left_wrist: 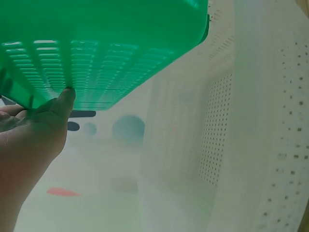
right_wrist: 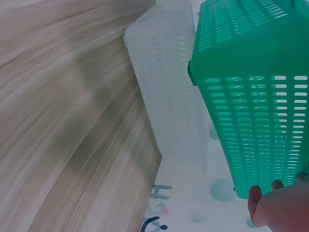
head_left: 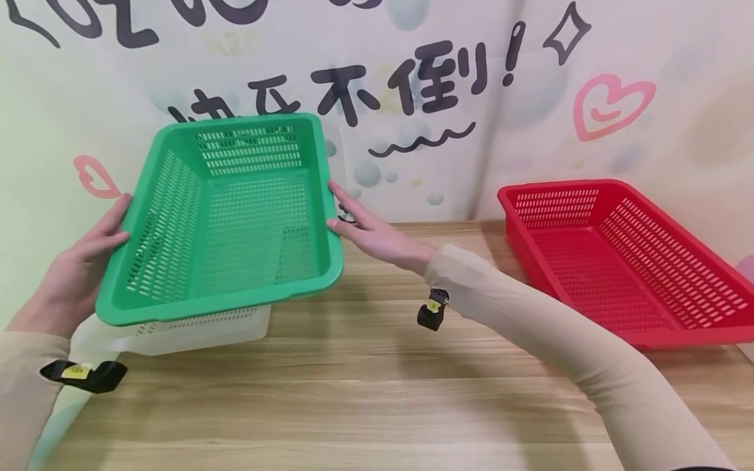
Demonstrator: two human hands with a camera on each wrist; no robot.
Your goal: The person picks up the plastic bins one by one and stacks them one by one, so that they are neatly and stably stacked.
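Observation:
A green plastic basket [head_left: 256,229] with slotted walls is held up off the table, tilted so its inside faces me in the head view. My left hand [head_left: 76,275] grips its left side, thumb and fingers at the rim. On the opposite side my right hand [head_left: 383,241] holds the rim, its thumb and index finger against the edge. Beneath it, a white perforated basket [head_left: 200,332] stands on the table, mostly hidden from above; the left wrist view shows the inside wall of this white basket [left_wrist: 215,130]. Air shows between the two baskets in the right wrist view.
At the right of the wooden table [head_left: 365,392] rests a red slotted basket [head_left: 544,261], with nothing in it. A white printed backdrop [head_left: 424,176] with dark lettering and hearts rises along the table's back edge.

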